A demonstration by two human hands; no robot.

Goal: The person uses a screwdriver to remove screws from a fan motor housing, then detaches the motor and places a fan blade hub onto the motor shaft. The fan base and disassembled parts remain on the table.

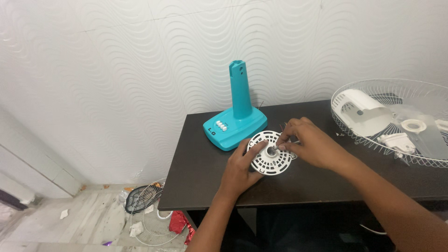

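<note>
Left hand (242, 164) clasps the white slotted disc (269, 153) at its near-left rim, flat on the dark table (205, 182); right hand (310, 142) pinches something small over its hub, from the right.

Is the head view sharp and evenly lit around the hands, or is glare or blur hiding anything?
Head view: soft, even light, no harsh glare; left hand and right hand on the round white slotted plastic disc look slightly soft; dark matte tabletop shows faint shadows; wide-angle bending at the edges.
</note>
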